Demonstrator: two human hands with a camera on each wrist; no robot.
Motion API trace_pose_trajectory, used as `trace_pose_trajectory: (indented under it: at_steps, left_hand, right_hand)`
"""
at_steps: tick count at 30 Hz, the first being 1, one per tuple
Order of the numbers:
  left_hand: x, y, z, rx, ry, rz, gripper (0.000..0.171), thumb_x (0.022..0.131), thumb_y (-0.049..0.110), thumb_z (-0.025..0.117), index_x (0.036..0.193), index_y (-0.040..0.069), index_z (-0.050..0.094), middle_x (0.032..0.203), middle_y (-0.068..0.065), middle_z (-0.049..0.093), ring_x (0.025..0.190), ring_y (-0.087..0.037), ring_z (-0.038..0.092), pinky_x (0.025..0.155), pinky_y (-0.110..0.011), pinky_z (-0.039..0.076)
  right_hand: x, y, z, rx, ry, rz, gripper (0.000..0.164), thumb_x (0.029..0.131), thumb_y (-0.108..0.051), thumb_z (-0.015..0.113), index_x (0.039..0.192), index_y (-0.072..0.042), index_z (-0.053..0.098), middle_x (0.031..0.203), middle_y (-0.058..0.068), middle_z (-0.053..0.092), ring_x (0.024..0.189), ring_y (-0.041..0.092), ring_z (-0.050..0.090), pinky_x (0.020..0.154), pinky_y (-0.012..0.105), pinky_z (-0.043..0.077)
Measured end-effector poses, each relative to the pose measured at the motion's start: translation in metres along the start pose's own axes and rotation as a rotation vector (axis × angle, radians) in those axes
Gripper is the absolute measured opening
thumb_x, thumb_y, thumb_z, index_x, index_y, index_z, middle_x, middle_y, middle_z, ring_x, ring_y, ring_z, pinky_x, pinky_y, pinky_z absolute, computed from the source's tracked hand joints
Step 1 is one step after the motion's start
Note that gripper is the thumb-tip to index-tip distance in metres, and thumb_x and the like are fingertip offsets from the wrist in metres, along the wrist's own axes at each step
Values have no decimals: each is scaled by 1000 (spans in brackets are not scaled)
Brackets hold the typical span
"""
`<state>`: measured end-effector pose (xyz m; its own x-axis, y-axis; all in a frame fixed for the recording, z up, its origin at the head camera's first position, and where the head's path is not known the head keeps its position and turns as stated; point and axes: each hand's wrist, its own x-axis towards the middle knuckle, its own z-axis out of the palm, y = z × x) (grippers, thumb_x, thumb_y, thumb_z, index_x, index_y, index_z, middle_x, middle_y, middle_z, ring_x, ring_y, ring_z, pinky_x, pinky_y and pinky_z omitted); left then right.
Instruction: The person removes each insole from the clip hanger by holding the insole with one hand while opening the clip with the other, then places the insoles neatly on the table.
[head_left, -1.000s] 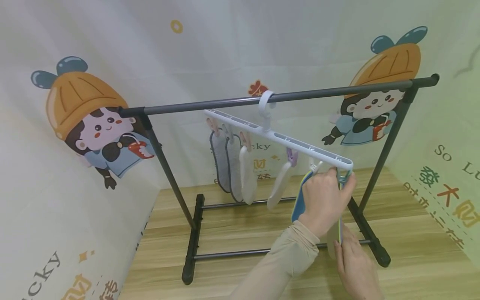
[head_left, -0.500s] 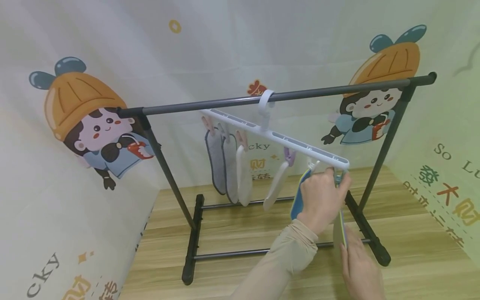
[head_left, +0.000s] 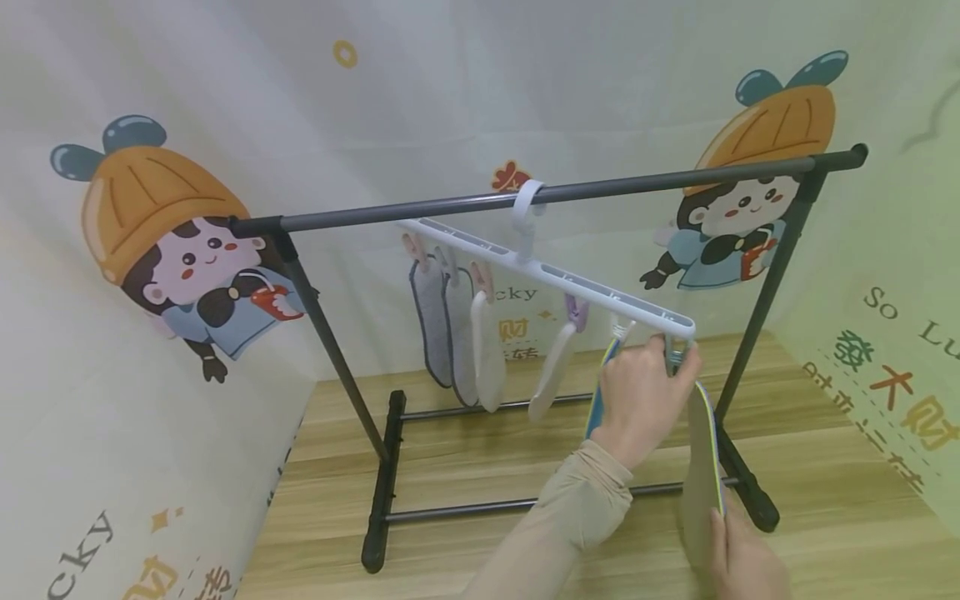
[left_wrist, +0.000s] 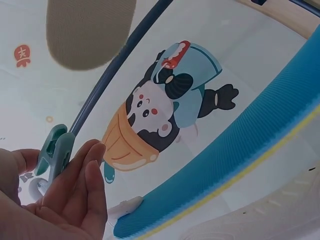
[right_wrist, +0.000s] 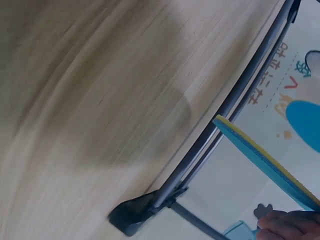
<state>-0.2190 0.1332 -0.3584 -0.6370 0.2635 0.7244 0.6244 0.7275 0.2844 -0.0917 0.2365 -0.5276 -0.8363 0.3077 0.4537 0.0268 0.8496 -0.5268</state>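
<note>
My left hand [head_left: 643,400] pinches a green clothespin [left_wrist: 60,152] at the near right end of a pale clip hanger [head_left: 607,292]. To the lower right, my right hand [head_left: 750,554] grips an insole [head_left: 701,475] with a beige face and a yellow-and-blue edge. The left wrist view shows that insole's rounded beige end [left_wrist: 90,35] apart from the clothespin. Another blue insole [left_wrist: 240,135] hangs from a white clip beside my left hand, partly hidden by it in the head view. Only the fingers of my right hand show in the right wrist view.
The hanger hooks over a black rack's top bar [head_left: 420,208]. Farther along it hang grey insoles [head_left: 431,325] and white insoles [head_left: 489,350] on clothespins. The rack's feet [head_left: 372,550] stand on a wood-grain surface [head_left: 315,500], before a printed cloth backdrop [head_left: 420,100].
My right hand has moved down and to the right with the insole, whose top end has come away from the clothespin. My left hand stays at the clothespin, and the hanger has shifted slightly left.
</note>
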Motion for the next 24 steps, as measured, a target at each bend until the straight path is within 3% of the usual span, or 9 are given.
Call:
trace_pose_trajectory:
  at_steps: [6,11,18,24]
  left_hand:
    - [-1,1,-1,-23,9,9,34,91,39,67,65,19,55,49,11,45,44,0,37,41,-14,29]
    - [0,2,-3,-30,21,33,28,87,42,72,73,19,62,56,11,54,50,-1,47,45,-15,39]
    - [-4,1,-7,-51,40,72,31,90,42,69,71,19,60,57,12,54,51,2,43,45,-11,30]
    - [-7,3,-12,-113,44,111,23,95,36,65,98,15,73,85,7,75,65,-1,65,53,-9,43]
  right_hand:
    - [3,8,-13,0,-56,86,37,104,-10,39,132,14,47,119,41,57,109,58,55,86,68,47]
    - [5,13,-20,13,-35,116,35,106,-12,37,127,13,48,110,42,59,91,61,60,71,68,49]
    - [7,12,-22,17,-7,113,33,105,-12,39,125,12,50,109,41,60,85,61,61,64,67,48]
    - [7,13,-21,12,-28,101,37,106,-12,38,132,13,46,116,42,58,93,61,59,71,69,49]
